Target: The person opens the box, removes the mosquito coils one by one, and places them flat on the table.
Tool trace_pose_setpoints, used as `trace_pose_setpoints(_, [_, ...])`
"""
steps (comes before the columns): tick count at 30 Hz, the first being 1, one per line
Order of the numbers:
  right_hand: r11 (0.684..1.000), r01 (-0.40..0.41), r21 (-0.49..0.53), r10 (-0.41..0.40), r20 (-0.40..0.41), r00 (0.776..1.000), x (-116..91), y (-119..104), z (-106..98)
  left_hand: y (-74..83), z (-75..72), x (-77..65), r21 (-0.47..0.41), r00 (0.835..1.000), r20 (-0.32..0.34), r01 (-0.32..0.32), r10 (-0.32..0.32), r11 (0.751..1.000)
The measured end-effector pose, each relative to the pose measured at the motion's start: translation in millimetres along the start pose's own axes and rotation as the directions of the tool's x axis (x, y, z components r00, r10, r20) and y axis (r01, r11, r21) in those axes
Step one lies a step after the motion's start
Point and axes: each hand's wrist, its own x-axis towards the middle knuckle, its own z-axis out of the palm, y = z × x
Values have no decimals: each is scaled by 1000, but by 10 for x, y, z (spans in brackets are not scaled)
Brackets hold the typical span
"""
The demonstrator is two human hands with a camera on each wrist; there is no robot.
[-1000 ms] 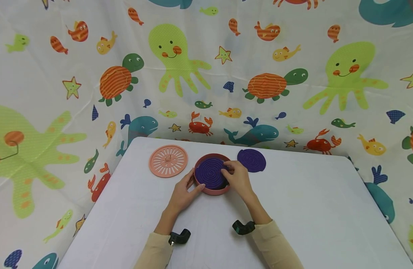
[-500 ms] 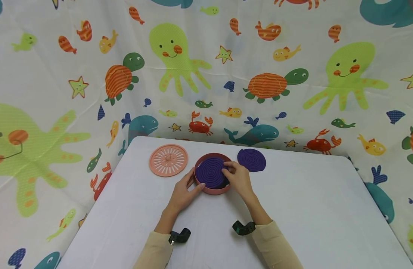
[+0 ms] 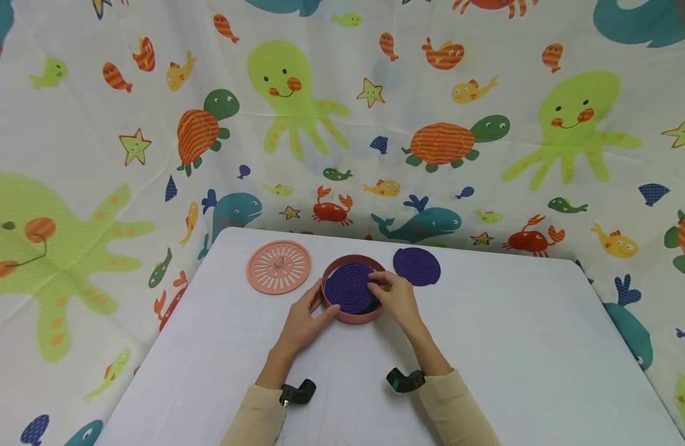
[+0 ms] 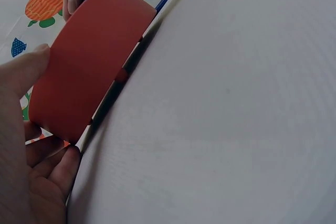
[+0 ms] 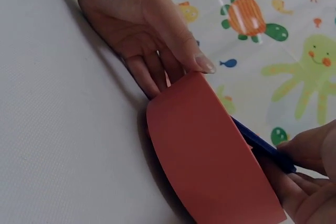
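A round salmon-red holder with a low wall (image 3: 356, 318) stands on the table. My left hand (image 3: 302, 323) grips its left side, thumb on the near rim and fingers around the wall. In its mouth lies a dark purple mosquito coil (image 3: 348, 288), whose right edge my right hand (image 3: 399, 298) pinches between thumb and fingers. Seen from the right wrist, the coil (image 5: 261, 142) tilts, with its pinched edge raised above the rim. The left wrist view shows mostly the holder's outer wall (image 4: 94, 59), which hides the coil's middle.
A slotted pink lid (image 3: 262, 274) lies left of the holder. To the right, behind my right hand, lies a second purple coil (image 3: 417, 266). The white table (image 3: 521, 347) ends at a sea-animal print curtain (image 3: 476, 80) at the back.
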Motion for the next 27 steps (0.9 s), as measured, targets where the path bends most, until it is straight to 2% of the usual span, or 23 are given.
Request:
trace_pose_setpoints(8, [996,-50,68,47,44,998,1,35,-3,-24,7,2,-1,1000,-5,5,-5,1000])
trace_pose_setpoints(19, [989,-70,128,59,88,994,-9,24,-18,-19,8,-1,-8,1000,-11,-21,21,1000])
trace_pose_setpoints(27, [990,-73,120,62,97,993,-4,25,-22,-18,1,3,-19,1000,4,0,0,1000])
